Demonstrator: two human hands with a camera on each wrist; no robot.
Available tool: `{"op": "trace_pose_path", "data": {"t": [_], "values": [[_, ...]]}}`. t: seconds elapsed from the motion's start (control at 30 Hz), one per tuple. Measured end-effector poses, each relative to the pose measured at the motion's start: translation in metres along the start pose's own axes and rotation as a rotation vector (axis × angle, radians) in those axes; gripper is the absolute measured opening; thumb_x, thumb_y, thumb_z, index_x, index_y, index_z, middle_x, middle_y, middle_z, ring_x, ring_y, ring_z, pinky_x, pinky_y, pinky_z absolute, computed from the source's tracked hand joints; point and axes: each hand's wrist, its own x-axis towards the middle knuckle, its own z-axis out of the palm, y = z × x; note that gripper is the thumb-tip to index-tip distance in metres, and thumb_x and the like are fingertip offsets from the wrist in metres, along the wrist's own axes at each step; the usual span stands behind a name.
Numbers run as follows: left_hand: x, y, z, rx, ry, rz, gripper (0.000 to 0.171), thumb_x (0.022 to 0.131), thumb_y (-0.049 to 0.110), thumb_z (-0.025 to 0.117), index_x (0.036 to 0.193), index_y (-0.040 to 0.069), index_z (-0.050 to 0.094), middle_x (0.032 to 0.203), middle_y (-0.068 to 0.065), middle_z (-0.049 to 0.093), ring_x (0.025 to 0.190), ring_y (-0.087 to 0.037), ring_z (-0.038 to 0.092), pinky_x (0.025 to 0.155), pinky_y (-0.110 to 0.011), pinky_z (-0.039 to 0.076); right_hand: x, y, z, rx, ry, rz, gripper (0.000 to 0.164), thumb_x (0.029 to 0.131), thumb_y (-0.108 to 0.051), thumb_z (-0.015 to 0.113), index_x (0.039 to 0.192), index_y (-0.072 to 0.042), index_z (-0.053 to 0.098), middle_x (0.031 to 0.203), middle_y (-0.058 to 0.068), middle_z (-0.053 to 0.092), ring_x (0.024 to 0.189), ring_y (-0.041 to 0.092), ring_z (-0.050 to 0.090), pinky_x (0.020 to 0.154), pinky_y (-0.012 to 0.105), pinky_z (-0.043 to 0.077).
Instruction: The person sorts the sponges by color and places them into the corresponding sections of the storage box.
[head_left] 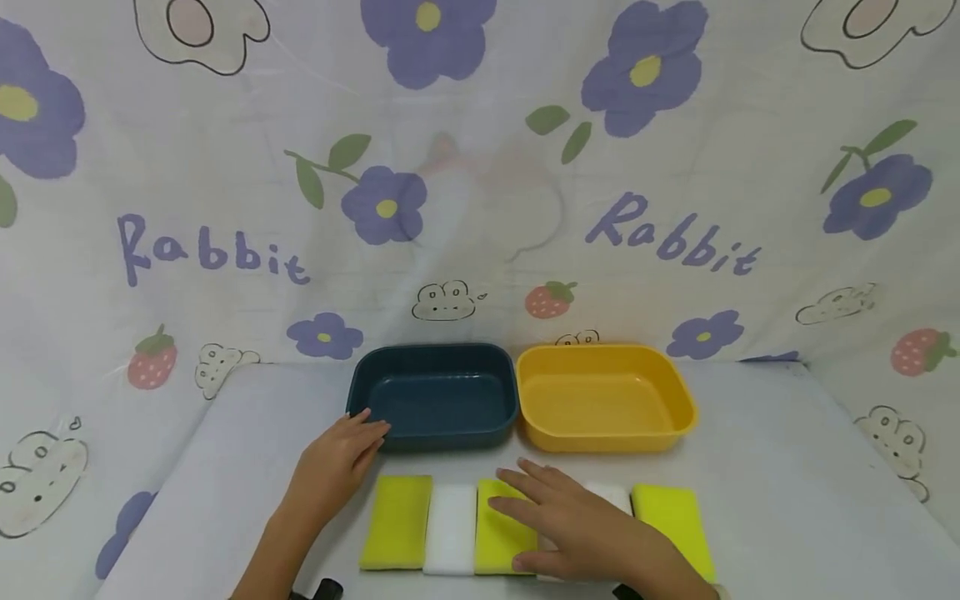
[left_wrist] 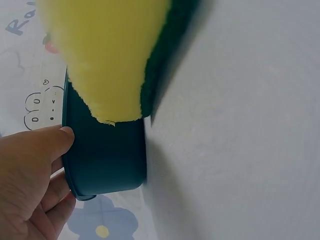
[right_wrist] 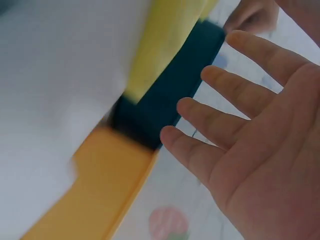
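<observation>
The blue bin (head_left: 450, 400) stands on the table (head_left: 225, 483), just beside the yellow bin (head_left: 607, 439). The left hand (head_left: 337, 458) pinches its near-left rim, thumb against fingers; a tug could skew both bins. The right hand (head_left: 577, 525), fingers spread, holding nothing, hovers over the sponges (head_left: 397, 523); a low sweep could scatter them.

Left hand (head_left: 339, 457) curled, right hand (head_left: 573, 525) held spread.
The left fingers (left_wrist: 56, 192) are bent; the right palm (right_wrist: 280, 165) is turned downward.
</observation>
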Motion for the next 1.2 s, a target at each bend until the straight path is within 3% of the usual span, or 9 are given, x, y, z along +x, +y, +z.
{"op": "trace_pose_path", "data": {"t": [0.1, 0.23, 0.57, 0.77, 1.0, 1.2], "values": [[0.000, -0.002, 0.000, 0.000, 0.006, 0.006, 0.029, 0.087, 0.003, 0.078, 0.116, 0.005, 0.075, 0.114, -0.007, 0.073, 0.120, -0.029, 0.062, 0.105, -0.048, 0.045, 0.016, -0.011, 0.004, -0.067, -0.005, -0.114, 0.060, 0.098, -0.050, 0.061, 0.149, -0.023, 0.048, 0.160, 0.005, 0.034, 0.147, 0.034, 0.028, 0.116, 0.052, 0.030], [0.000, -0.002, 0.002, -0.006, 0.009, 0.004, 0.029, 0.087, 0.003, 0.078, 0.116, 0.005, 0.075, 0.114, -0.007, 0.073, 0.120, -0.029, 0.062, 0.105, -0.048, 0.045, 0.035, -0.024, 0.004, -0.148, -0.012, -0.188, 0.061, 0.097, -0.048, 0.063, 0.149, -0.021, 0.048, 0.158, 0.008, 0.037, 0.145, 0.034, 0.032, 0.116, 0.051, 0.032], [0.002, 0.004, 0.005, -0.069, 0.011, -0.025, 0.027, 0.088, 0.003, 0.077, 0.115, 0.005, 0.075, 0.113, -0.007, 0.073, 0.120, -0.029, 0.062, 0.105, -0.050, 0.044, 0.079, -0.053, 0.003, -0.376, -0.108, -0.128, 0.078, 0.088, -0.062, 0.067, 0.153, -0.026, 0.041, 0.159, 0.009, 0.032, 0.145, 0.033, 0.032, 0.112, 0.051, 0.037], [-0.001, 0.002, 0.002, -0.043, -0.005, -0.069, 0.026, 0.088, 0.005, 0.077, 0.114, 0.008, 0.076, 0.113, -0.005, 0.073, 0.122, -0.028, 0.061, 0.105, -0.049, 0.045, 0.106, -0.066, 0.016, -0.393, -0.138, -0.145, 0.085, 0.086, -0.069, 0.063, 0.155, -0.029, 0.036, 0.160, 0.007, 0.030, 0.145, 0.034, 0.032, 0.113, 0.052, 0.035], [-0.001, -0.001, 0.001, -0.048, 0.014, -0.049, 0.025, 0.088, 0.005, 0.077, 0.113, 0.007, 0.076, 0.112, -0.006, 0.074, 0.120, -0.028, 0.063, 0.104, -0.049, 0.045, 0.118, -0.069, 0.027, -0.369, -0.124, -0.149, 0.075, 0.088, -0.069, 0.060, 0.149, -0.029, 0.044, 0.155, 0.005, 0.036, 0.138, 0.037, 0.039, 0.109, 0.059, 0.038], [0.000, 0.000, 0.000, -0.050, 0.003, -0.065, 0.026, 0.088, 0.005, 0.077, 0.114, 0.008, 0.076, 0.113, -0.005, 0.074, 0.121, -0.027, 0.062, 0.105, -0.049, 0.044, 0.122, -0.070, 0.026, -0.415, -0.056, -0.196, 0.060, 0.088, -0.064, 0.065, 0.134, -0.027, 0.057, 0.142, 0.005, 0.047, 0.118, 0.031, 0.055, 0.103, 0.052, 0.045]]}}
